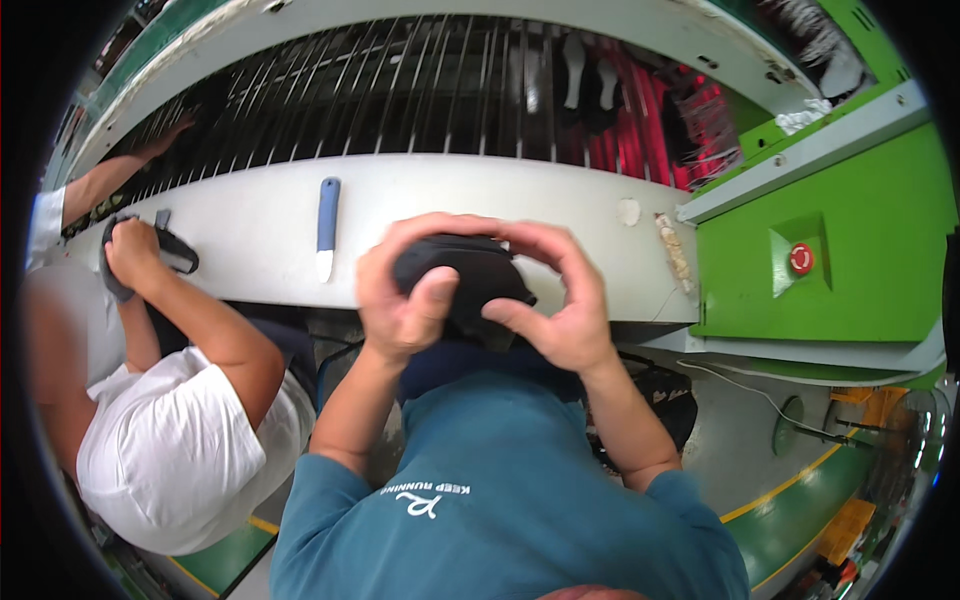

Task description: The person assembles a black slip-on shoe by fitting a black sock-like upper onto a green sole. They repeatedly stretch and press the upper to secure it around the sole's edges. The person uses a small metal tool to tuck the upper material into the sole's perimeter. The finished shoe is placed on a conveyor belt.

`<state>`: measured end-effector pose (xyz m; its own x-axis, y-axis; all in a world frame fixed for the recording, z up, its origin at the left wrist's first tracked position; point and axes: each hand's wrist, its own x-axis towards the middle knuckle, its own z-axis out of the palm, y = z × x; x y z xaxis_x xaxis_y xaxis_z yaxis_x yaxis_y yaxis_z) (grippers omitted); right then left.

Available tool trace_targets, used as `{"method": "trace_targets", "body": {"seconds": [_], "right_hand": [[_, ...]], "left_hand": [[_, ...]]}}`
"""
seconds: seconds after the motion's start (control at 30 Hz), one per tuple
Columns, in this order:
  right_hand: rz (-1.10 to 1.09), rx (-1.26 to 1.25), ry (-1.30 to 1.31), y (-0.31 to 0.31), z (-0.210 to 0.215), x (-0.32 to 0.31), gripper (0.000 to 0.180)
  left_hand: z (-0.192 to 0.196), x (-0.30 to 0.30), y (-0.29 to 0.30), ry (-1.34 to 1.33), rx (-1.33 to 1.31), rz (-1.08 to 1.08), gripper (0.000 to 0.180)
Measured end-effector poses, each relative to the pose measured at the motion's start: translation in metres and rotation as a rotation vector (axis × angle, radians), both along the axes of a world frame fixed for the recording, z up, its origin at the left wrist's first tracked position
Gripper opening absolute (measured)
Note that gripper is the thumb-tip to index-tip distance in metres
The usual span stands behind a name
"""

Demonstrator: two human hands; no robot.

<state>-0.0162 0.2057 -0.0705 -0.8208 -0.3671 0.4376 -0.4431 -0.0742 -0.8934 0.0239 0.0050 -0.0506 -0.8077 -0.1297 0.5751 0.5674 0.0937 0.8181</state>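
Note:
Both my hands are around a black, curved piece (475, 280) that looks like a shoe upper, held over the front edge of the white table (430, 200). My left hand (400, 290) grips its left side, thumb lying on the front face and fingers behind. On the other side my right hand (565, 300) curves around it. Its thumb rests on the lower right part, and its fingertips reach the top edge. Some of the fingers are hidden behind the piece. A blue-handled knife (328, 230) with a short pale blade lies left of my hands.
Beyond the table runs a rack of metal rods (400, 90), with dark, shoe-like pieces under red light at right. A green machine panel (760, 270) carries a red button (801, 259). At left a co-worker in white (190, 440) handles a dark piece (118, 260).

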Motion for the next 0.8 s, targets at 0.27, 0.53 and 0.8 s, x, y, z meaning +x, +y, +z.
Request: {"method": "trace_targets", "body": {"seconds": [0.27, 0.53, 0.8], "right_hand": [[0.234, 0.083, -0.625, 0.031, -0.030, 0.016, 0.055], [-0.072, -0.417, -0.630, -0.005, -0.009, -0.016, 0.055], [-0.178, 0.199, 0.100, -0.020, 0.032, -0.023, 0.042]], "left_hand": [[-0.063, -0.003, -0.051, -0.141, 0.519, 0.414, 0.040], [-0.120, 0.062, 0.025, -0.175, 0.124, 0.491, 0.035], [-0.084, -0.046, 0.012, -0.365, 0.436, 0.305, 0.066]]}}
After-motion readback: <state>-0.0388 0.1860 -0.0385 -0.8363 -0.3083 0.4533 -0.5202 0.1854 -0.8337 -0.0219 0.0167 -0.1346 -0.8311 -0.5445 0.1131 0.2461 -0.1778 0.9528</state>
